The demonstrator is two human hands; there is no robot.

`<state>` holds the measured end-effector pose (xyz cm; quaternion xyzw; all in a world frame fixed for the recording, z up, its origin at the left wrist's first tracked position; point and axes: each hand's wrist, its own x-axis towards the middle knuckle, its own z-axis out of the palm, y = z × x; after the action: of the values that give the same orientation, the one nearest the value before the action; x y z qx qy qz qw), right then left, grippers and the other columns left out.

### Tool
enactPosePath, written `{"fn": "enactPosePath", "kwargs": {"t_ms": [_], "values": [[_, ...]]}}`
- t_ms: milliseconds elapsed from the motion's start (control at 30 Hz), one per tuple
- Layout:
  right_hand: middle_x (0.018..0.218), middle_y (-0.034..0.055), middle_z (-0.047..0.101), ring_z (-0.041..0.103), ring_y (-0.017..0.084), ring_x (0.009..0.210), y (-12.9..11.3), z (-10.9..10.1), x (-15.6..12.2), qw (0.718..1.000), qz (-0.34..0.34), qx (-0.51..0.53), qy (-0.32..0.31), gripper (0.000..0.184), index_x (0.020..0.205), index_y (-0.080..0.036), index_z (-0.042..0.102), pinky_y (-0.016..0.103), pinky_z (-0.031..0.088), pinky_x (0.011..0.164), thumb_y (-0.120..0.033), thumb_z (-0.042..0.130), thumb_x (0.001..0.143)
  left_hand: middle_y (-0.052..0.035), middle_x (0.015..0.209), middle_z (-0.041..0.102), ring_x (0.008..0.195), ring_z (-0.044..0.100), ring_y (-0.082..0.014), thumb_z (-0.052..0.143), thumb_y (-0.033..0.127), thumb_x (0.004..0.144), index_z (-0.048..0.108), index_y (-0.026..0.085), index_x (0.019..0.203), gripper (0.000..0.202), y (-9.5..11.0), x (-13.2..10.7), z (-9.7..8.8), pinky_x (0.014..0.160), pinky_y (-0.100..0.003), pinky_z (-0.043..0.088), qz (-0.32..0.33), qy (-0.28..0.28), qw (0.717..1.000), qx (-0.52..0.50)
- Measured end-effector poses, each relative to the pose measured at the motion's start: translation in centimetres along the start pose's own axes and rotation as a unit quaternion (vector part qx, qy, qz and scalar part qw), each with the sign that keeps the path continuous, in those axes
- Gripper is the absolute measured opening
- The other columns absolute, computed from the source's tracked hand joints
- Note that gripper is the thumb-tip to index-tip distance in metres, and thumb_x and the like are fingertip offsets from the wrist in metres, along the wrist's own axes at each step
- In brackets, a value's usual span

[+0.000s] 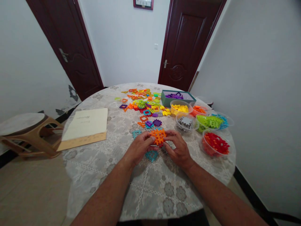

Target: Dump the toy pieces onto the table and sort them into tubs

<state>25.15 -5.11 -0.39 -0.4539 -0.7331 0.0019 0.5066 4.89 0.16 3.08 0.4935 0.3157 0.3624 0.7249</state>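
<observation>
Between both hands is an orange plastic building piece [158,136] with a lattice face and notched edges; a bit of red shows beneath it. My left hand [143,146] grips its left side, thumb on the front. My right hand [177,147] pinches its right edge with thumb and fingers. Just below the hands a teal notched piece [151,155] lies flat on the table. Another teal piece [136,134] rests by the left fingers. Beyond the hands are a dark purple piece [157,122] and an orange frame-shaped piece [144,118].
A loose heap of coloured pieces [141,103] spreads across the far table. To the right stand clear tubs of yellow pieces [180,109], grey pieces [185,122], green pieces [209,121] and red pieces [215,143]. Behind is a green box [166,101]. Paper [86,124] lies left; a stool [30,131] stands beyond.
</observation>
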Motion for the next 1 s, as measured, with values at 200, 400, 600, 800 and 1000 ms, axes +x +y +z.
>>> {"fn": "enactPosePath", "kwargs": {"t_ms": [200,400,600,800,1000], "values": [[0.129,0.0106,0.061,0.062,0.025,0.124,0.0,0.0,-0.2,1.000,-0.003,0.008,-0.010,0.020,0.113,-0.026,0.066,0.046,0.053,0.106,-0.017,0.064,0.096,-0.0080,0.110,0.075,0.097,0.073,-0.0227,0.081,0.033,0.078,0.066,0.018,0.114,0.041,-0.7,0.4,-0.4,0.085,-0.039,0.062,0.039,-0.002,0.996,0.086],[0.135,0.0099,0.060,0.067,0.021,0.109,0.1,0.3,-0.5,0.977,0.158,0.142,0.016,0.033,0.130,-0.029,0.061,0.039,0.059,0.091,-0.030,0.065,0.097,-0.0088,0.113,0.076,0.097,0.074,-0.0230,0.075,0.033,0.081,0.065,0.018,0.115,0.038,-0.8,0.6,-0.6,0.079,-0.036,0.062,0.042,0.002,0.992,0.122],[0.105,0.0056,0.069,0.064,0.017,0.083,0.4,-0.3,0.5,0.896,0.331,0.282,-0.088,0.044,0.122,-0.021,0.066,0.029,0.053,0.070,-0.047,0.074,0.086,-0.0049,0.098,0.076,0.086,0.073,-0.0213,0.075,0.036,0.081,0.065,0.019,0.107,0.032,-1.1,0.7,-0.8,0.069,-0.031,0.060,0.025,-0.047,0.978,0.202],[0.074,-0.0044,0.058,0.050,0.011,0.058,-1.7,-1.5,1.5,0.869,0.367,0.282,-0.174,0.030,0.096,-0.021,0.060,0.023,0.040,0.054,-0.045,0.073,0.084,-0.0036,0.093,0.074,0.082,0.070,-0.0193,0.076,0.040,0.082,0.064,0.019,0.105,0.033,-0.9,0.6,-0.8,0.070,-0.030,0.058,0.041,-0.096,0.970,0.219],[0.077,-0.0024,0.062,0.055,0.012,0.063,-3.6,-7.2,3.3,0.917,0.330,0.132,-0.179,0.018,0.098,-0.021,0.062,0.023,0.041,0.056,-0.038,0.065,0.092,-0.0032,0.083,0.073,0.078,0.073,-0.0214,0.070,0.054,0.086,0.065,0.020,0.097,0.036,0.3,0.4,-1.2,0.068,-0.032,0.058,0.064,-0.004,0.977,0.205]]}}
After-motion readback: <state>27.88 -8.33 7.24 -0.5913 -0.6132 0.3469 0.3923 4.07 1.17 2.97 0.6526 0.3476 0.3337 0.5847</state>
